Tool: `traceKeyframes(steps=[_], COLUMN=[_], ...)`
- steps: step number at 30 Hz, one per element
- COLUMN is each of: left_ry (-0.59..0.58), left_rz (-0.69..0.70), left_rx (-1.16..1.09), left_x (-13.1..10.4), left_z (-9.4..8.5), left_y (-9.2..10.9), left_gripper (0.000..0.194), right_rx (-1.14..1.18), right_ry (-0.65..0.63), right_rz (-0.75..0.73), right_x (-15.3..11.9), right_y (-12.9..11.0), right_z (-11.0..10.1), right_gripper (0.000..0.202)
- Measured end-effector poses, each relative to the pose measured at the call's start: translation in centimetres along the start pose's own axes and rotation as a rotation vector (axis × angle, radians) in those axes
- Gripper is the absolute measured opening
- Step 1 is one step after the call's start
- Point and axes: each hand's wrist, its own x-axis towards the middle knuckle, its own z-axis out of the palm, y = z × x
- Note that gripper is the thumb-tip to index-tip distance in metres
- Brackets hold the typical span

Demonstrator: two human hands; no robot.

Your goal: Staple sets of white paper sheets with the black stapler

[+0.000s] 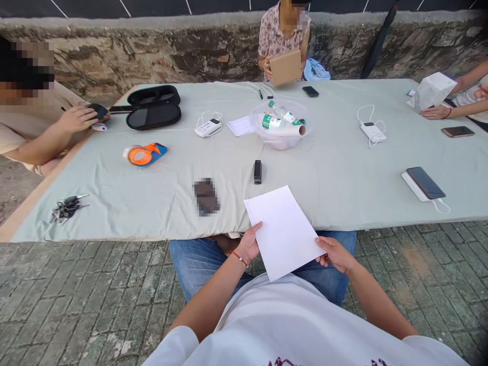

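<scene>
A blank white sheet of paper [285, 231] is held tilted over my lap, its far part over the near edge of the table. My left hand [250, 244], with a beaded red bracelet at the wrist, pinches the sheet's left edge, thumb on top. At its right corner my right hand [333, 252] grips the paper between thumb and curled fingers. Beyond the sheet a small black box [257, 172] lies on the cloth. To the left of it is a dark, pixelated flat object [206, 196].
On the cloth-covered table [331, 178] are a bowl [281, 142] with bottles, an orange-blue tape dispenser [147, 154], keys [68, 207], an open black case [153, 116], power banks and phones. Three other people sit around it; one holds a cardboard box [285, 67], another a white box [434, 91].
</scene>
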Motion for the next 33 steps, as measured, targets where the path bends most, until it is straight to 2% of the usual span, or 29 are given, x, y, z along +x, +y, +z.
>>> traceKeyframes(steps=[4,6,7,9,11,14,16,18,21,24,30,33], left_ry=[-0.023,-0.032,-0.038,-0.057,-0.076,-0.098,-0.118,-0.140,-0.149,-0.142,-0.183,-0.119], left_rz=[-0.004,-0.035,-0.054,-0.099,-0.122,-0.093,-0.052,-0.020,-0.015,-0.019,-0.057,0.033], left_rx=[0.019,0.055,0.080,0.131,0.169,0.215,0.256,0.288,0.300,0.295,0.247,0.284], left_x=[-0.1,-0.3,-0.5,-0.9,-1.3,-1.8,-2.1,-2.3,-2.6,-2.6,-1.8,-1.5], left_z=[0.0,0.1,0.2,0.6,1.1,2.2,2.9,3.4,3.7,3.7,4.0,4.5], left_y=[-0.2,-0.1,0.0,0.2,0.4,0.6,0.6,0.6,0.5,0.3,0.0,0.3], left_gripper=[0.052,0.051,0.049,0.046,0.043,0.040,0.038,0.038,0.038,0.037,0.045,0.044], right_rx=[-0.158,-0.366,-0.481,-0.673,-0.847,-0.943,-0.955,-0.977,-0.966,-0.945,-1.130,-1.157], right_ry=[-0.071,-0.012,0.090,0.318,0.402,0.347,0.296,0.179,0.005,-0.008,-0.037,-0.047], right_rz=[0.041,0.040,-0.001,-0.188,-0.418,-0.703,-0.797,-0.773,-0.619,-0.554,-0.492,-0.494], right_x=[-0.7,-0.4,-0.1,0.9,2.4,5.3,7.2,8.7,9.7,9.7,10.0,10.8], right_y=[0.1,-1.1,-2.1,-4.9,-8.2,-13.0,-15.4,-16.8,-17.7,-17.7,-17.4,-17.4], right_z=[-1.2,-2.5,-3.1,-3.9,-3.7,-1.7,-0.3,0.6,0.6,0.1,-0.4,-0.3], right_gripper=[0.049,0.045,0.042,0.035,0.037,0.044,0.048,0.049,0.048,0.050,0.047,0.044])
